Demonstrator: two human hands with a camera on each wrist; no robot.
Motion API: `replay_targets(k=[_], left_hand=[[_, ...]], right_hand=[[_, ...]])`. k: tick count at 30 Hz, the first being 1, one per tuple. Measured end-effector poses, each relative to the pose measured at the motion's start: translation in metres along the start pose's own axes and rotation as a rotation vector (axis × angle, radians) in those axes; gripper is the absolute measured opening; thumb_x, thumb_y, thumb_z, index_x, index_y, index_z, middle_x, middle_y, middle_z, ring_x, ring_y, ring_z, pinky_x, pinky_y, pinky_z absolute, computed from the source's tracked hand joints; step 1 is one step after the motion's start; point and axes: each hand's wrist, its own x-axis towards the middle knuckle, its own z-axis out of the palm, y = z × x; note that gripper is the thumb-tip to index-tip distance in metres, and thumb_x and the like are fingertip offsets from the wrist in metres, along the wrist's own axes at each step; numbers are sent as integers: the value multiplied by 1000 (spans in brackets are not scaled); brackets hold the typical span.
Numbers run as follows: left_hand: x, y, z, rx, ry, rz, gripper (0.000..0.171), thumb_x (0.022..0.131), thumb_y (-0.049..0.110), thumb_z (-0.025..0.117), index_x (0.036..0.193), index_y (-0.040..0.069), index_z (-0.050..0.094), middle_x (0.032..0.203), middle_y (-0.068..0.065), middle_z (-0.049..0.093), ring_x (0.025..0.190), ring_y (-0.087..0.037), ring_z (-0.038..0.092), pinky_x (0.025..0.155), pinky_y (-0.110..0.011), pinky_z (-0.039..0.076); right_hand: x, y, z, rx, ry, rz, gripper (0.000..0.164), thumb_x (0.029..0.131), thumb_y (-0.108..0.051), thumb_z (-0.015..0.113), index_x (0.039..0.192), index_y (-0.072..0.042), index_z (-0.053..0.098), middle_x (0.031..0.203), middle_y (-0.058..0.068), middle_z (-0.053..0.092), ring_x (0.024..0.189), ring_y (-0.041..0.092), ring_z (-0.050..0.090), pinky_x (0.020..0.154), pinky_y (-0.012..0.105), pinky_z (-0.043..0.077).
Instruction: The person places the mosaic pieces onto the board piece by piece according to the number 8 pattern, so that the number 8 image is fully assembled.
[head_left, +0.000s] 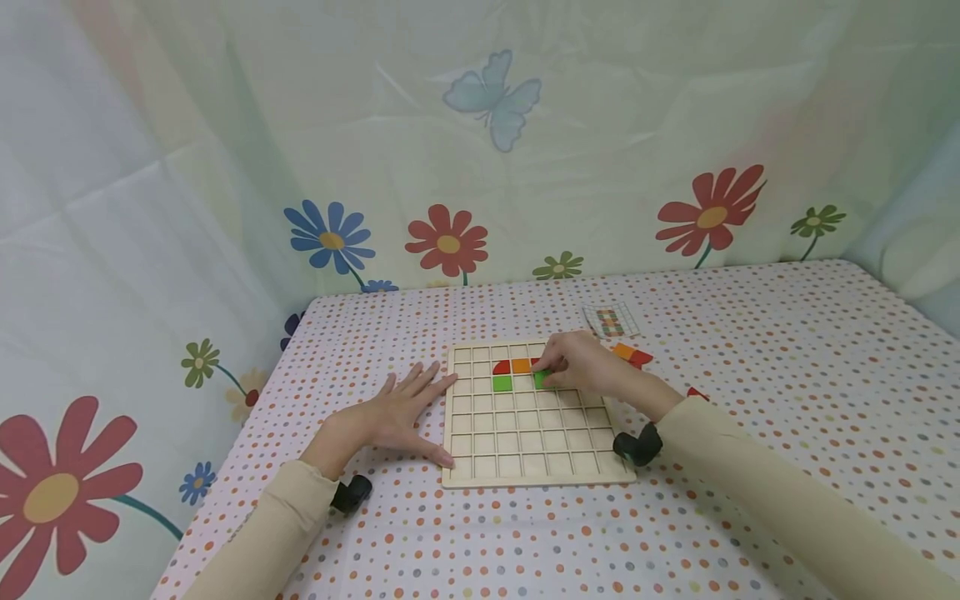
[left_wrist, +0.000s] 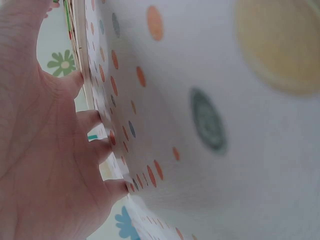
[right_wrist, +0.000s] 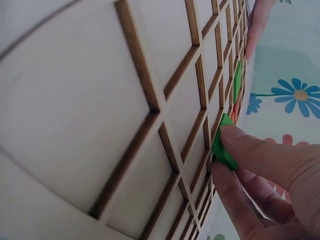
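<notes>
A wooden grid board (head_left: 506, 442) lies flat on the table. My right hand (head_left: 583, 364) is over its upper part, pinching a green square tile (right_wrist: 224, 145) between thumb and finger. In the right wrist view this tile is tilted against the grid lines; whether it is fully seated I cannot tell. Left of it in the grid lie a red rounded tile (head_left: 502, 367), an orange square tile (head_left: 521, 366) and another green tile (head_left: 502, 383). A further red tile is mostly hidden by my fingers. With fingers spread, my left hand (head_left: 397, 414) rests at the board's left edge.
Beyond the board's top right lies a printed pattern card (head_left: 612, 320). Loose orange (head_left: 624, 351) and red pieces sit right of the board, and another red piece (head_left: 697, 393) is near my right sleeve. A dotted cloth (head_left: 420, 542) covers the table; a flowered curtain hangs behind.
</notes>
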Motion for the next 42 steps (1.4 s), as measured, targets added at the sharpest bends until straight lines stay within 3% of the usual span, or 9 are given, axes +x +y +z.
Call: replay_targets(k=[13,22,42], left_hand=[[2,0,-3,13,14,14,124,77,74,79,170,30,11,177,-5,-5,161,-30,-10,127,-60,-2],[2,2,-5,19,13,15,124,77,74,79,170,30,10,177,-4,-6,161,-29,-10,128,-60,-2],[1,-1,2,-2,11,12,124,76,74,79,170,29,12,177,-6,-2,162,-31,-8,128,-61,-1]], right_hand=[[4,-3,-4,-82,-50,-50,26,88,3,81,114,5,79,102,9,67,83,15,61,74,27,55],[5,-2,-6,-89,-29,-77,24,85,1,85,109,3,81,97,8,67,80,14,61,71,25,54],[3,-6,4,-107,-39,-59,23,87,2,82,110,3,81,98,8,69,79,12,60,70,23,53]])
